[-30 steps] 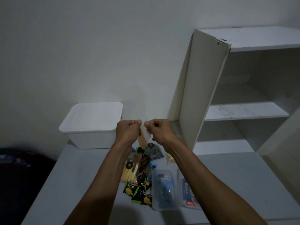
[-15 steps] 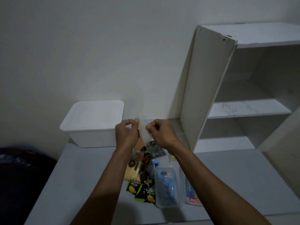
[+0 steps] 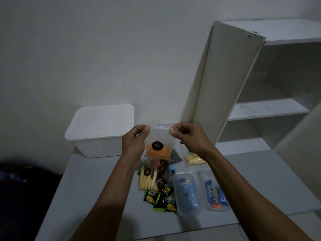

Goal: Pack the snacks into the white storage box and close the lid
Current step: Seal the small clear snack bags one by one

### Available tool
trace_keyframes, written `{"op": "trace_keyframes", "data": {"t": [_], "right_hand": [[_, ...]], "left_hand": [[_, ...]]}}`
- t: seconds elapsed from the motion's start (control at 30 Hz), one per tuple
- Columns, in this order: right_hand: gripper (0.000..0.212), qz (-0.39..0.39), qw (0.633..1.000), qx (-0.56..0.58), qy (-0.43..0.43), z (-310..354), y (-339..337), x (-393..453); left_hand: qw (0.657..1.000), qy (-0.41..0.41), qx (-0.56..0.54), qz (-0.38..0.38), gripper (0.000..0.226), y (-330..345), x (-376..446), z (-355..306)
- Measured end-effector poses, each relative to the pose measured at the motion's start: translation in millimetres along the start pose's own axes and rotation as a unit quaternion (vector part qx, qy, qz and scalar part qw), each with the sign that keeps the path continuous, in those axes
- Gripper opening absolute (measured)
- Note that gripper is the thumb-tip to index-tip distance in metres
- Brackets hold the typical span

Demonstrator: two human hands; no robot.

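You hold a clear bag of orange chips (image 3: 158, 146) up at the center of the frame, above the pile of snacks (image 3: 157, 181) on the grey table (image 3: 97, 180). Your left hand (image 3: 134, 145) pinches the bag's top left corner between thumb and fingers, and your right hand (image 3: 187, 138) pinches the top right corner the same way. A second ago your fists were close together with the bag bunched between them; now they have drawn apart, so the bag hangs flat and its dark round label (image 3: 157, 145) faces you. This looks like smoothing or sealing the top edge before packing, though whether the seal is closed is too small to tell. The white storage box (image 3: 99, 129) sits at the middle left of the frame, near your left hand, with its lid on. You will likely need to take that lid off before anything goes in, so the packing has barely begun. A white shelf unit (image 3: 225, 80) fills the right side.
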State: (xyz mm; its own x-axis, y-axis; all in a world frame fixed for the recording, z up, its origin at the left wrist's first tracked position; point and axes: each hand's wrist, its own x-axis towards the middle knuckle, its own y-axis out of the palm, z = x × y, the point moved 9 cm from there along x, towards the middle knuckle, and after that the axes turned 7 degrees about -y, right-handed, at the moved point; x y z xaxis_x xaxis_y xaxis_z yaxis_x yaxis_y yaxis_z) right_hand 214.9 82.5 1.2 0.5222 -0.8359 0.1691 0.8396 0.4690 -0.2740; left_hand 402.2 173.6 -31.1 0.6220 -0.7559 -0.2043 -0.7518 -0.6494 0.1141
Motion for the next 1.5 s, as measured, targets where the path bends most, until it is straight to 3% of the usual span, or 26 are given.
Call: {"op": "trace_keyframes", "data": {"t": [0.2, 0.33, 0.53, 0.8, 1.0, 1.23, 1.5], "right_hand": [[0.019, -0.125, 0.992, -0.001, 0.033, -44, 1, -7], [0.014, -0.127, 0.991, -0.001, 0.044, -67, -4, 10], [0.011, -0.143, 0.988, 0.008, 0.051, -107, -19, 69], [0.009, -0.124, 0.991, 0.002, 0.059, -174, -4, 189], [0.010, -0.113, 0.990, 0.010, 0.087, -238, 25, 253], [0.011, -0.145, 0.979, 0.040, 0.139, -279, 47, 289], [0.013, -0.200, 0.967, 0.030, 0.158, -292, 51, 303]], "left_hand": [[1.000, -0.029, 0.007, -0.011, 0.004, 0, 14, 27], [0.998, 0.001, 0.051, -0.042, 0.010, 11, 32, 36], [0.994, -0.046, 0.067, -0.072, 0.001, 37, 93, 61], [0.983, -0.029, 0.096, -0.153, 0.017, 53, 207, 71], [0.969, -0.078, 0.089, -0.218, 0.005, 44, 280, 116], [0.953, -0.076, 0.081, -0.283, 0.008, 40, 323, 132], [0.950, -0.123, 0.022, -0.286, 0.013, 43, 348, 147]]}}
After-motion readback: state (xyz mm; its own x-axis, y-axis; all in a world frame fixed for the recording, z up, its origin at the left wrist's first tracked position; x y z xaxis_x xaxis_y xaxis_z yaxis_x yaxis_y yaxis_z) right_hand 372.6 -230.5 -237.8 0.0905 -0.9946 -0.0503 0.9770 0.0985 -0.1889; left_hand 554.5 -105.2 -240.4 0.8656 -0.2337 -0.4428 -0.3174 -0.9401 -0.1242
